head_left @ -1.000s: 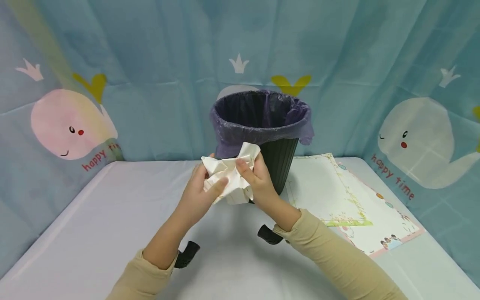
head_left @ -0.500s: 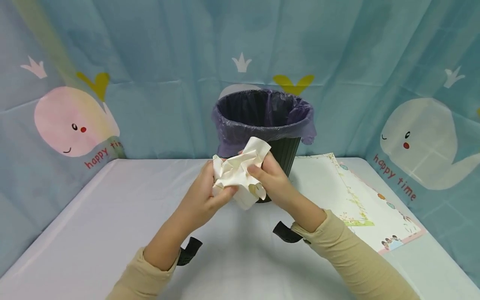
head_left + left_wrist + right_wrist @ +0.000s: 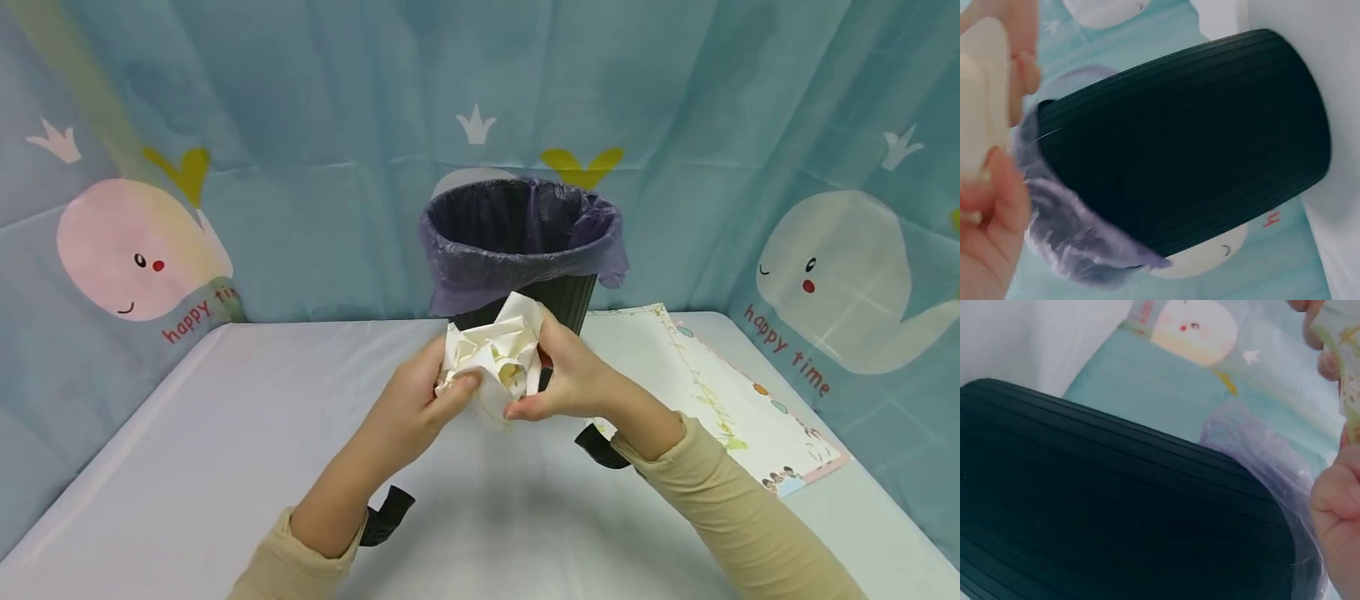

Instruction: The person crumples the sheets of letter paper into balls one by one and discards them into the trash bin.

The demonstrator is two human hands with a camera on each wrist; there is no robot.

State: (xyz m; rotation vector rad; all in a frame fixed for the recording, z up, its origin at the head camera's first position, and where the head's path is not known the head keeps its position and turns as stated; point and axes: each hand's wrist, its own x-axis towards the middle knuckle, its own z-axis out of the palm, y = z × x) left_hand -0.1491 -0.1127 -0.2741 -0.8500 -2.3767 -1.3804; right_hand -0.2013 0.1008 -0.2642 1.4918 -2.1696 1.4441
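Note:
Both hands hold a crumpled white sheet of paper with a yellow-green printed patch, above the table in front of the bin. My left hand grips its left side, thumb pressed on the near face. My right hand curls around its right side; its thumb lies low at the paper's bottom edge, and the other fingers are partly hidden behind it. In the left wrist view the paper shows at the left edge between fingers. The right wrist view catches a green-patterned bit of paper at its right edge.
Behind the hands stands a dark ribbed trash bin, lined with a purple bag folded over its rim. Flat on the white table, to the right, lie two overlapping border-printed sheets, one green-edged, one pink-edged. A patterned blue curtain hangs behind.
The paper has been squeezed into a more compact bundle. My right hand has shifted right and turned, its thumb moving from the paper's face down to its lower edge.

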